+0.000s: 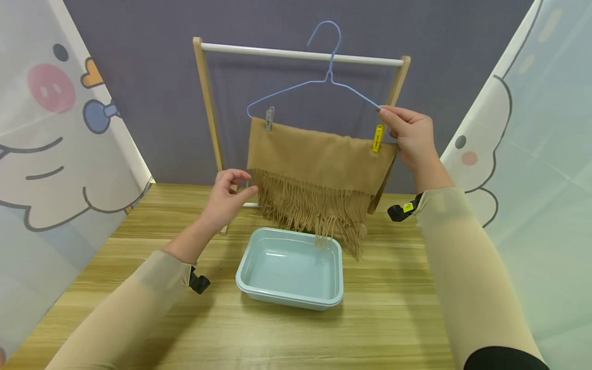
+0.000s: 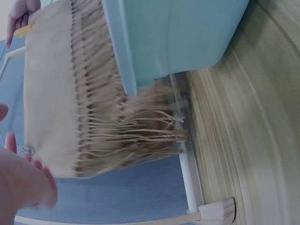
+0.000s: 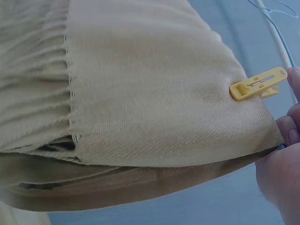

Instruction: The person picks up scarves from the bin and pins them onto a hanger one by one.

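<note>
A tan fringed scarf [image 1: 319, 159] hangs folded over a blue hanger [image 1: 296, 88]. A grey clothespin [image 1: 270, 118] clips it near the left end, a yellow clothespin [image 1: 377, 138] near the right. My right hand [image 1: 411, 133] pinches the hanger at its right shoulder, just above the yellow clothespin [image 3: 258, 84]. Beside the scarf's left edge, low by the fringe, my left hand [image 1: 226, 198] has its thumb and fingers apart, holding nothing. In the left wrist view that hand [image 2: 23, 183] is blurred and partly cut off.
Behind the scarf stands a small rack with wooden posts [image 1: 207, 97] and a white top rail [image 1: 277, 52]; the hanger's hook rises above the rail. A pale blue basin [image 1: 289, 298] sits on the wooden table [image 1: 370, 318], under the fringe. Cartoon curtains [image 1: 46, 154] flank both sides.
</note>
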`<state>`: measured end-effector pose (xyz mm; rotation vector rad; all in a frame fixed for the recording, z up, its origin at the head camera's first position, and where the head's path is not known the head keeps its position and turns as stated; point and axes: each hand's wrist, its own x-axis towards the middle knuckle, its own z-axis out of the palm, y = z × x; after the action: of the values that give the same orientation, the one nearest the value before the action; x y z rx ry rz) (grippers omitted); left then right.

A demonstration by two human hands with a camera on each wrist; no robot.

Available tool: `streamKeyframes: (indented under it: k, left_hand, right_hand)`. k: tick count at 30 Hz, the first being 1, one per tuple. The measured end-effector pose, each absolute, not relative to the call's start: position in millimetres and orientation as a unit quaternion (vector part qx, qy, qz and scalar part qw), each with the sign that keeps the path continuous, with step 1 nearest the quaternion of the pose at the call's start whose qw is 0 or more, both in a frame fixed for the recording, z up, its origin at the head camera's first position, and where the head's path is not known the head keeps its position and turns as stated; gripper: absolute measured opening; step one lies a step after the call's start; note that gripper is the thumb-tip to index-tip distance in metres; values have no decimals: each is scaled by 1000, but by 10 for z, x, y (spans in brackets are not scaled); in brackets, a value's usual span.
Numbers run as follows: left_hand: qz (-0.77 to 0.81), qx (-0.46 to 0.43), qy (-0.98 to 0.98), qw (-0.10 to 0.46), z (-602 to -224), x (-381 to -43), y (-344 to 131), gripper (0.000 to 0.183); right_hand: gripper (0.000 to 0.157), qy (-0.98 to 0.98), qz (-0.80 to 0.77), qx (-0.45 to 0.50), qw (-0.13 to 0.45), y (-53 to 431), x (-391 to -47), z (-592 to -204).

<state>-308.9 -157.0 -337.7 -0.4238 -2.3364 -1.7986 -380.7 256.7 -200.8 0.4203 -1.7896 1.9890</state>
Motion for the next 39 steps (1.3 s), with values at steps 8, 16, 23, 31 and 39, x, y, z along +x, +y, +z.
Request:
streamKeyframes:
  k: [8,16,23,31,39]
  left_hand:
    - [-581,-227,-781,10,-3465,-3049,-1494,22]
    - [-550,-257,-795,-19,-3485,-2975,-1456,24]
    - [-550,-258,-794,-23,-3497,-2946,-1446,26]
    - [-540,-265,-798,-27,-3523,-2930,-1462,26]
    - [-538,-266,-800,-26,-3530,-2923,-1520,26]
  right_hand:
    - [6,-655,714,134,209,2490,-3908,-2129]
    - [6,-696,680,129,193,2446,-3923,-2225]
    - [20,-764,617,114,152,2456,-3909,-2306]
    - [30,-815,555,125,109,2568,-3834,-2351]
    - [56,-864,472,118,132,2829,-3565,-2492]
